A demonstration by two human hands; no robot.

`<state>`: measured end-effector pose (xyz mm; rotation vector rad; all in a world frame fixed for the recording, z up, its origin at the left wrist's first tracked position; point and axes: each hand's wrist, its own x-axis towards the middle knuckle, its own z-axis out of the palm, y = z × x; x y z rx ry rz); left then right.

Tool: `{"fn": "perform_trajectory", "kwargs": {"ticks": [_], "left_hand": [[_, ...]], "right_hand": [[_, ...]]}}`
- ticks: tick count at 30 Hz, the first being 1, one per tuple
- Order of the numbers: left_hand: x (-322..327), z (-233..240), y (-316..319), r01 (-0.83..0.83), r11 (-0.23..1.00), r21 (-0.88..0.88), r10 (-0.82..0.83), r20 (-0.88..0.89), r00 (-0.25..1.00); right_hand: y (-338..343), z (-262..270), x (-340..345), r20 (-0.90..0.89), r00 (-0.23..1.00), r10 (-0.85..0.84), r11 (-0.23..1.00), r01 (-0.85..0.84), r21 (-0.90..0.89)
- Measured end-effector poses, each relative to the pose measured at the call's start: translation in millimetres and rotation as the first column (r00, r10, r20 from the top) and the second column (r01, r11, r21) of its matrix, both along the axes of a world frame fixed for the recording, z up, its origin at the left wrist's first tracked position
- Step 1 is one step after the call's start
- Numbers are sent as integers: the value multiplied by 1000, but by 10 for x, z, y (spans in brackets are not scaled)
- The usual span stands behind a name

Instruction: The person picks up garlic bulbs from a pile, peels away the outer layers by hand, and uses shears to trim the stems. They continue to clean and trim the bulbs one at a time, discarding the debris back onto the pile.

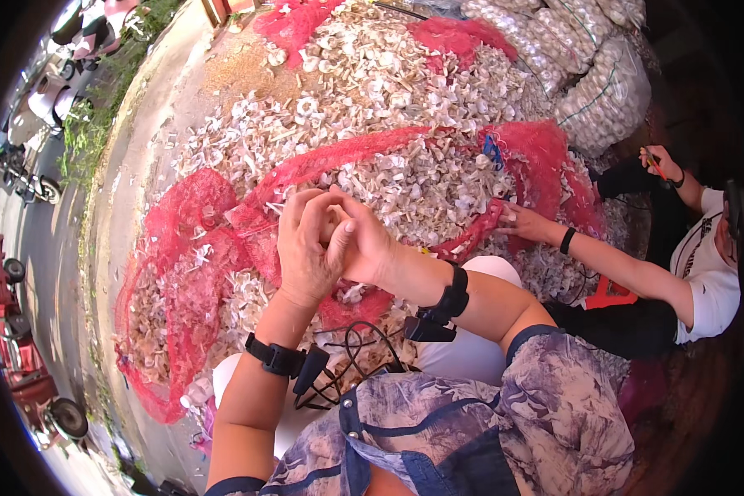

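Observation:
My left hand [310,245] and my right hand [363,239] are cupped together in front of me, fingers curled over one another. Something pale, perhaps garlic, shows between the palms, mostly hidden by the fingers; I cannot tell which hand holds it. Beneath and beyond them spreads a heap of dry garlic skins and stem pieces [403,186]. Red mesh netting [347,149] winds across the heap, just beyond my hands. To the left lies a red mesh bag [186,273] with garlic scraps in it. Both my wrists wear black straps with small black boxes.
Clear bags of garlic bulbs [604,93] stand at the upper right. A co-worker [707,266] sits at the right, one hand [524,222] on the netting, the other holding a red-handled tool [656,166]. Black cables [372,347] lie by my lap. Parked vehicles [31,372] line the left.

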<state>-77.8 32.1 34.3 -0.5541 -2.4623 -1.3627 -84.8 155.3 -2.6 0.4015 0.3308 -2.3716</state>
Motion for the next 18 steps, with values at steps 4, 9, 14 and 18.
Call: {"fn": "perform_trajectory", "kwargs": {"ticks": [4,9,14,18], "left_hand": [[67,17,40,114,980,-164,-121,-30,992],[87,84,151,165,947,-277,-222,-189,956],[62,27,-7,-8,999,-32,4,-117,993],[-38,-86,-268,-132,984,117,121,97,988]], "right_hand": [[33,392,-25,135,980,-144,977,119,175],[141,213,-64,16,959,-282,937,272,217],[742,638,-456,98,905,-413,907,419,-39],[1797,1065,-604,-75,712,-698,716,697,-43]]}}
